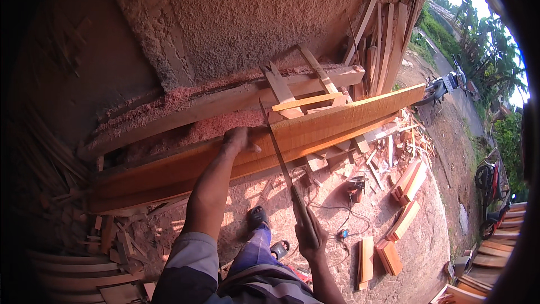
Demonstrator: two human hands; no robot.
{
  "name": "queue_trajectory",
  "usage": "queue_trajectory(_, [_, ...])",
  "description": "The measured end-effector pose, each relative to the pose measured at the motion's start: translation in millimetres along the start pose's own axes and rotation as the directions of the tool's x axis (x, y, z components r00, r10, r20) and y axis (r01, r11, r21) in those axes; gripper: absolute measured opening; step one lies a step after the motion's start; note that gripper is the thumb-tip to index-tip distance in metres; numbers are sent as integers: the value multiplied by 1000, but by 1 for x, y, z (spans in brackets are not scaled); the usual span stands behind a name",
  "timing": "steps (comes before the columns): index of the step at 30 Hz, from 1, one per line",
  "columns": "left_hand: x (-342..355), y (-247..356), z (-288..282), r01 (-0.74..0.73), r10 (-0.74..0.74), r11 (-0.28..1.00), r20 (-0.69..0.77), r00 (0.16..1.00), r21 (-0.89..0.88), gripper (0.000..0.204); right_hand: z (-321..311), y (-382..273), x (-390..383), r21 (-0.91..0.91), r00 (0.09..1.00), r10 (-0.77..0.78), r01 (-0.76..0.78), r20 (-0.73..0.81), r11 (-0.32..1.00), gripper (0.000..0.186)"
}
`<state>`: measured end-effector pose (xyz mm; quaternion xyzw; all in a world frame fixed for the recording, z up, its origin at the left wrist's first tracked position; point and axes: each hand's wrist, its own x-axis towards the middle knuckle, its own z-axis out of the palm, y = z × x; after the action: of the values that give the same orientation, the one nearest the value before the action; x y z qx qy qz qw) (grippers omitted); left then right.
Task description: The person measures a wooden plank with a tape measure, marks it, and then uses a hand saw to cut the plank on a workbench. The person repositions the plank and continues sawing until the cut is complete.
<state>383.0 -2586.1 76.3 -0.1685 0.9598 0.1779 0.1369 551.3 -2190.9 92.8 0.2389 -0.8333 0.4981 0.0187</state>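
Note:
A long orange-brown wooden plank (343, 119) stands on edge across the middle, over a second board. My left hand (240, 139) grips its upper edge, thumb on the near face and fingers partly hidden behind. Closed around the handle of a handsaw (283, 163) is my right hand (311, 237), low and to the right of the plank. The saw's long narrow blade slants up across the plank's near face, its tip above the top edge, just right of my left hand. How deep the teeth sit in the wood, I cannot tell.
Behind the plank lies a heavy beam (225, 104) with loose slats across it. A corded power tool (355, 187) and cut wood blocks (388, 256) rest on the shaving-strewn floor. Boards (388, 45) lean on the rough wall (236, 17). A motorbike (447, 84) stands outside.

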Motion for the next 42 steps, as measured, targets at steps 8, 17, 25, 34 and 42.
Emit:
queue_trajectory(8, [-28, 16, 27, -14, 73, 991, -464, 883, 130, 83, 33, -20, 84, 135, 999, 29, -23, -41, 991, 52])
queue_trajectory(17, [5, -1, 0, -11, 11, 1000, -5, 1000, -17, 85, -35, -18, -44, -122, 998, -46, 51, 42, 991, 53])
queue_trajectory(25, [-43, 22, 26, -8, 19, 997, -154, 988, 71, 72, 71, 4, 149, 139, 991, -129, 133, -35, 981, 53])
queue_trajectory(34, [8, -2, 6, 10, -6, 994, 30, 1000, -105, 97, -53, -22, -64, -195, 995, -90, 79, -51, 978, 58])
queue_trajectory(42, [-45, 23, 28, -41, 64, 995, -278, 958, 86, 62, 86, 4, 171, 266, 999, -33, 32, 0, 963, 49])
